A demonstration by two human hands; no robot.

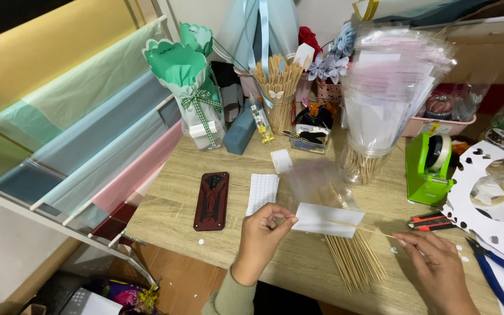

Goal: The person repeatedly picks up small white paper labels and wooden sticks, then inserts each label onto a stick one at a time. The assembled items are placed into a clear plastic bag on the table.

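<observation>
One stick [361, 227] lay in work, spanning from the left hand [262, 233] to the right hand [438, 265]. The left grip was pinched shut, thumb against forefinger, at the stick's near end, right at the edge of a white card [329, 220]; whether a foam dot sat between the fingertips was too small to tell. The right grip closed on the stick's far tip, fingers curled low over the counter [170, 219].

As a judgement, the work stood early: that single stick was in hand, while the bundle of bare sticks [354, 259], too many to count, lay fanned just under it, untouched. No finished piece lay close by.

Just left of the left grip sat one sheet of white dots [262, 192], and beyond it one red-and-black phone [212, 200]. A few loose dots were scattered on the counter near both grips. Right of the right grip lay two red cutters [430, 221] and blue-handled scissors [497, 271]. Farther out stood one green tape dispenser [429, 169], one jar of clear bags [374, 105] over sticks, one cup of sticks [278, 87] and one green wrapped cone [196, 87]. Well to the left hung rolls of coloured paper [88, 134] on a rack.
</observation>
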